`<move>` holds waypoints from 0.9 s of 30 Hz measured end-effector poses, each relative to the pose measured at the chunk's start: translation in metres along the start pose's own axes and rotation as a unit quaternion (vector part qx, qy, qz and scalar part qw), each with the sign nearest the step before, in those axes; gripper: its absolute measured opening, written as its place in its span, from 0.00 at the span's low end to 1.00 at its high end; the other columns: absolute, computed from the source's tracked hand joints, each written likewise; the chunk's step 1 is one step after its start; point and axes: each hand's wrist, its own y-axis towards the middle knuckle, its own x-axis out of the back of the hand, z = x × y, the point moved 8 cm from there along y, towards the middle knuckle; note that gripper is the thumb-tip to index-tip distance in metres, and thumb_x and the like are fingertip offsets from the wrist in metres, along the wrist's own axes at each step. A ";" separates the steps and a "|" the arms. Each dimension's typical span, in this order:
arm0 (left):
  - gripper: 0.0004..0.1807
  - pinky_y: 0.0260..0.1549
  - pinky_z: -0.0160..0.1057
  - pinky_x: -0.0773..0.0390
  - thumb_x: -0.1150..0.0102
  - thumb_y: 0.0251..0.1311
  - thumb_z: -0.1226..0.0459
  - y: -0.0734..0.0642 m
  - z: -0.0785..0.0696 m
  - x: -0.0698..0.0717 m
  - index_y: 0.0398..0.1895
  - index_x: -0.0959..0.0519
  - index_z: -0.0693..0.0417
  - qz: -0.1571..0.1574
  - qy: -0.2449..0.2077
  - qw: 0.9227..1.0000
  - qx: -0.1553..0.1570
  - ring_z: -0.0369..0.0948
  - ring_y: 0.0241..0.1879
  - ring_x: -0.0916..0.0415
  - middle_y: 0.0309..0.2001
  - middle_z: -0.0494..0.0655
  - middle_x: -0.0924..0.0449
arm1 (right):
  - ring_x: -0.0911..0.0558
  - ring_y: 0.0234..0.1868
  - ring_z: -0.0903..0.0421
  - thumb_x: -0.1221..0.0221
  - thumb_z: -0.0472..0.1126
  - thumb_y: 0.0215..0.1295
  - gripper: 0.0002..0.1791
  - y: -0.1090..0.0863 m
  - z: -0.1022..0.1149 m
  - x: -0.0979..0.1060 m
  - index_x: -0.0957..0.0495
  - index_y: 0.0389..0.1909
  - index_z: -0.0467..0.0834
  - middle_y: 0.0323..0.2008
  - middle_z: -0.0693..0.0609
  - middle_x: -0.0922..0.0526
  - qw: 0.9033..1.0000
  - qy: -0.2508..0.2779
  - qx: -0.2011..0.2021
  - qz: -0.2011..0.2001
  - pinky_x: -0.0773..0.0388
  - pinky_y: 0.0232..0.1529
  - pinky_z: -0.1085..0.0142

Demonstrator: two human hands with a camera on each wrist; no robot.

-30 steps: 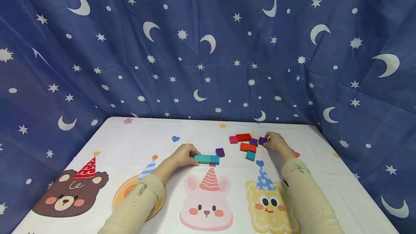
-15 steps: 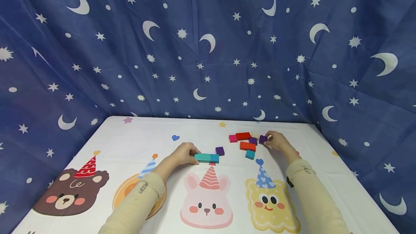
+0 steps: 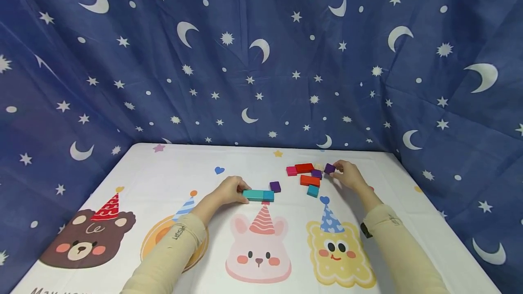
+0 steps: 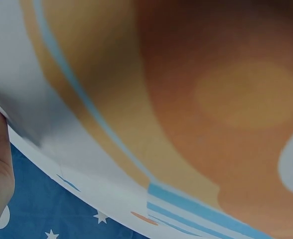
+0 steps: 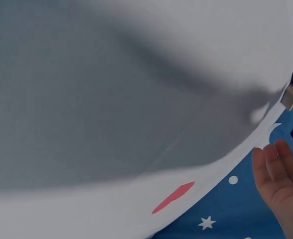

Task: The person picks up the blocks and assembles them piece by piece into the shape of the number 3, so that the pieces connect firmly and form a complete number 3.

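In the right hand [image 3: 347,175] a small dark purple square block [image 3: 329,169] is pinched narrowly between thumb and fingertips; the block is held a little askew, and in the right wrist view it is seen partly, against blue fabric. By the left hand [image 3: 230,190] the left end of a long turquoise rectangular block [image 3: 253,195] is gripped, thumb and fingers being parted only by its width; against its right end a blue square block [image 3: 268,196] is set in line; just behind, a second purple square block [image 3: 275,187] is seen — whether it is touched by the blue one cannot be told.

Just left of the right hand's block, a loose cluster is spread: a cream block [image 3: 318,167], partly hidden; a third purple block [image 3: 316,174] in front of it; a red rectangular block [image 3: 304,168], with a pink block [image 3: 291,171] at its left end; an orange-red rectangular block [image 3: 310,180] nearer the front; and a teal square block [image 3: 313,191], nearest of all.

Both forearms are covered by cream fabric sleeves [image 3: 166,257]; everything is laid on a white tablecloth [image 3: 184,162] printed with cartoon figures; behind, a dark blue fabric curtain [image 3: 229,117] is patterned with white moons and stars.
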 end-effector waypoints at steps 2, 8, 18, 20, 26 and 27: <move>0.18 0.39 0.35 0.22 0.25 0.39 0.67 0.000 0.001 -0.001 0.38 0.16 0.59 0.000 -0.002 1.000 0.006 0.37 0.33 0.25 0.34 0.47 0.19 | 0.25 0.51 0.33 0.41 0.36 0.61 0.20 -0.002 0.003 0.002 0.28 0.48 0.26 0.49 0.28 0.23 1.000 0.003 0.009 -0.015 0.29 0.56 0.45; 0.18 0.38 0.35 0.23 0.25 0.39 0.67 0.000 0.002 -0.001 0.38 0.16 0.60 -0.004 -0.002 1.000 0.008 0.36 0.33 0.25 0.33 0.46 0.19 | 0.23 0.50 0.35 0.40 0.37 0.61 0.19 -0.010 0.010 0.009 0.26 0.48 0.26 0.47 0.29 0.21 0.998 0.017 0.018 -0.057 0.27 0.54 0.47; 0.18 0.39 0.35 0.23 0.25 0.40 0.66 0.001 0.001 -0.004 0.39 0.16 0.59 0.005 0.002 1.000 0.005 0.36 0.33 0.26 0.34 0.46 0.19 | 0.22 0.48 0.36 0.39 0.36 0.60 0.21 -0.025 0.018 0.016 0.26 0.50 0.26 0.45 0.30 0.20 0.995 0.048 0.023 -0.083 0.25 0.52 0.47; 0.18 0.39 0.35 0.23 0.25 0.40 0.66 0.001 0.002 -0.003 0.39 0.16 0.59 0.005 0.000 1.000 0.007 0.36 0.33 0.26 0.34 0.46 0.19 | 0.21 0.48 0.36 0.38 0.37 0.60 0.21 -0.028 0.023 0.017 0.26 0.50 0.26 0.45 0.30 0.20 0.995 0.053 0.028 -0.086 0.25 0.52 0.47; 0.18 0.39 0.36 0.23 0.25 0.40 0.66 0.000 -0.001 0.001 0.38 0.16 0.60 0.004 -0.003 1.000 0.001 0.38 0.34 0.25 0.34 0.47 0.19 | 0.20 0.46 0.37 0.37 0.35 0.58 0.20 -0.038 0.037 0.023 0.25 0.48 0.27 0.43 0.31 0.19 0.991 0.064 0.052 -0.107 0.24 0.51 0.47; 0.18 0.39 0.36 0.23 0.25 0.40 0.66 0.000 -0.001 0.002 0.38 0.16 0.60 0.004 -0.004 1.000 0.000 0.38 0.34 0.25 0.35 0.48 0.19 | 0.20 0.46 0.37 0.37 0.35 0.58 0.20 -0.039 0.039 0.023 0.25 0.48 0.27 0.42 0.31 0.19 0.990 0.067 0.054 -0.108 0.24 0.51 0.47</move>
